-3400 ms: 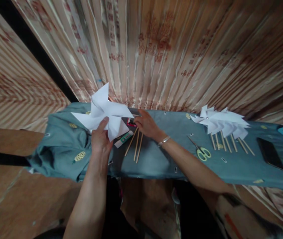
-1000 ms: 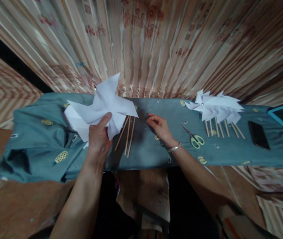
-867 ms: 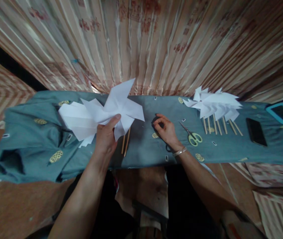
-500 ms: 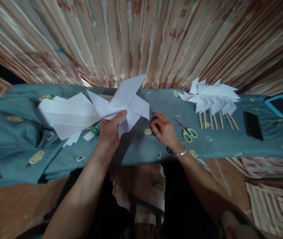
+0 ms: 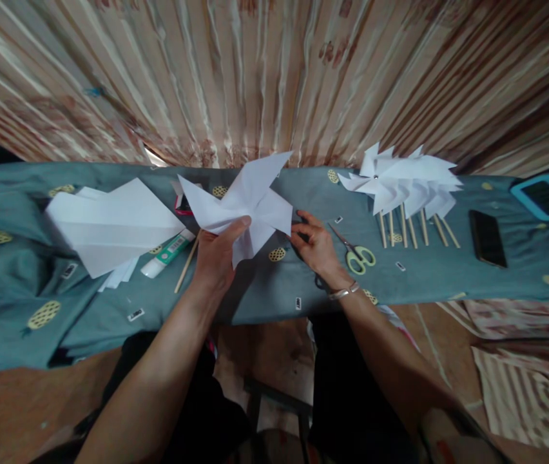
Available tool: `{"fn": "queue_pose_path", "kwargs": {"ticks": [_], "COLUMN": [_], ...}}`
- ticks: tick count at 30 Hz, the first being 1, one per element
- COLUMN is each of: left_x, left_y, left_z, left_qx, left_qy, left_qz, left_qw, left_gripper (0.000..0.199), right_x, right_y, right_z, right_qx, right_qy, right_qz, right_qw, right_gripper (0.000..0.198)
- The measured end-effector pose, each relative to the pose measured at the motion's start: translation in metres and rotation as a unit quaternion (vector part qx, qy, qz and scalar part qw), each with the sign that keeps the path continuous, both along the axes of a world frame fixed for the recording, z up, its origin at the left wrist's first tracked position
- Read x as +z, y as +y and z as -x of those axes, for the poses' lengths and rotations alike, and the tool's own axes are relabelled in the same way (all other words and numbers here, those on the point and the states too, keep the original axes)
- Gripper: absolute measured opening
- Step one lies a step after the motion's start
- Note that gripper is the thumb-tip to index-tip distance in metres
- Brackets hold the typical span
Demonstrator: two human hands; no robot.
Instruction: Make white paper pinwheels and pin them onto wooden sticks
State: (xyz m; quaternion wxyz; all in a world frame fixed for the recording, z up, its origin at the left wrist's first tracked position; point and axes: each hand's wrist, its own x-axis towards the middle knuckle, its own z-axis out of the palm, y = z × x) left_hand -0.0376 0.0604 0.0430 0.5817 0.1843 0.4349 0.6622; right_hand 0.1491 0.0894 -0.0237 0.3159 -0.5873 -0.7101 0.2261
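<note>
At centre, pinches paper pinwheel [image 5: 263, 207] with left hand [image 5: 216, 252], probably to stop folds opening. With right hand [image 5: 317, 248], at its four o'clock, curls fingers narrowly beside blade tip; unclear if holding something. At three o'clock, overlapped stick-mounted pinwheels [image 5: 412, 173], likely for saving space.

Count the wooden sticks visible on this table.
8: one stick beside the left hand, seven sticks showing below the stacked pinwheels at right. More may be hidden behind that hand.
</note>
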Motion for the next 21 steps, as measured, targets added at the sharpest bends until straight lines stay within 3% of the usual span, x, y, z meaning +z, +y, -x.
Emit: {"fn": "queue_pose_path", "kwargs": {"ticks": [14,18,21], "left_x": [-0.005,-0.007,-0.009], "left_y": [-0.003,-0.004,-0.005], "left_z": [0.002,0.003,0.004], "left_qx": [-0.024,-0.011,-0.002], "left_qy": [0.003,0.027,0.052], "left_qz": [0.011,-0.005,-0.010], "left_qw": [1.000,1.000,0.999], "left_gripper": [0.035,0.029,0.027], "right_x": [0.001,-0.001,0.011], "right_y": [-0.012,-0.015,-0.018], "right_z": [0.009,0.005,-0.007], "right_qx": [0.073,0.048,0.008], "right_qy": [-0.026,0.004,0.046], "right_qz": [-0.009,-0.012,-0.025], "right_qw": [0.997,0.999,0.999], "right_gripper": [0.005,0.009,0.009]}}
